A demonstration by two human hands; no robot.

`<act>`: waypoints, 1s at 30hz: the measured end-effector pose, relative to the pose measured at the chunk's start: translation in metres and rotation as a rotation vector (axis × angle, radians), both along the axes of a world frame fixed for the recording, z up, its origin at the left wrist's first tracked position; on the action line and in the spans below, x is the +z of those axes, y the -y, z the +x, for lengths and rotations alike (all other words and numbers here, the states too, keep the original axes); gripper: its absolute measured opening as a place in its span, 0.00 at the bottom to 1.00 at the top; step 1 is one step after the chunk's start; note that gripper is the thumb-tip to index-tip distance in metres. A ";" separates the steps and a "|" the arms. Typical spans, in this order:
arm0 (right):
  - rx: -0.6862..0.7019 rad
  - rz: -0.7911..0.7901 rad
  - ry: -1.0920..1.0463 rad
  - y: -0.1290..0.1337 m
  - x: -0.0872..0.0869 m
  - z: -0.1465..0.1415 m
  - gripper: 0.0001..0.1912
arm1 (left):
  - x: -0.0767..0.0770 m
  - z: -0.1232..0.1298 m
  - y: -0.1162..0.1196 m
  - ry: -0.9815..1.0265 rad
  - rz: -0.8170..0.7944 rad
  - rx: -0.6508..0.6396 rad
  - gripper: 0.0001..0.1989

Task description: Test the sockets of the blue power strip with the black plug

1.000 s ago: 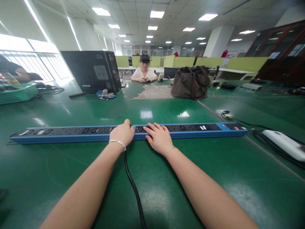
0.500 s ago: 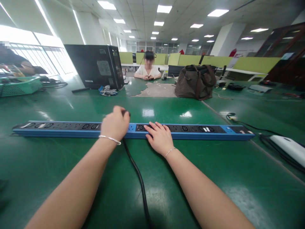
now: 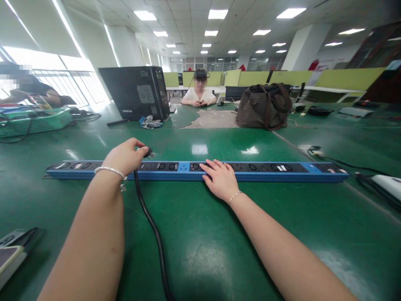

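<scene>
A long blue power strip (image 3: 175,176) with black socket sections lies crosswise on the green table. My left hand (image 3: 125,156) is closed on a black plug (image 3: 148,152), held just above the strip's left half, apart from the sockets as far as I can see. From under that hand a thick black cable (image 3: 153,225) runs down toward me across the table. My right hand (image 3: 221,177) rests flat on the strip, right of its blue middle socket, with fingers spread and nothing in them. It covers some sockets.
At the back stand a black computer case (image 3: 138,92), grey gloves (image 3: 151,122) and a brown bag (image 3: 263,106). A green basket (image 3: 37,123) is at left. A white device (image 3: 387,188) with cables lies at right. People sit across the table and at far left.
My left hand has moved left along the strip with the plug, and its cable has swung left too. My right hand stays on the strip. The view has turned slightly left.
</scene>
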State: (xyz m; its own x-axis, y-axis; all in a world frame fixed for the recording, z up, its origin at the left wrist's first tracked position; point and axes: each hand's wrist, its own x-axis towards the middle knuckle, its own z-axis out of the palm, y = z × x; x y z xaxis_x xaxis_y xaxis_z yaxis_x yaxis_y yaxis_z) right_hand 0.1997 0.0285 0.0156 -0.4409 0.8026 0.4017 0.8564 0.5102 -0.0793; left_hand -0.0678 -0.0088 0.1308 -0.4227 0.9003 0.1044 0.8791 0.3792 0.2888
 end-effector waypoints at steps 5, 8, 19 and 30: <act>0.008 0.010 -0.017 0.000 0.000 0.000 0.21 | -0.018 -0.017 -0.010 -0.030 -0.078 0.041 0.19; 0.018 0.015 -0.025 -0.001 -0.001 0.000 0.21 | -0.029 -0.023 -0.015 -0.057 -0.106 0.025 0.18; 0.020 0.012 -0.029 -0.001 -0.001 0.000 0.21 | -0.045 -0.029 -0.023 -0.007 -0.217 0.003 0.17; 0.015 0.014 -0.025 -0.001 -0.002 0.000 0.21 | -0.049 -0.022 -0.022 -0.150 -0.188 -0.028 0.17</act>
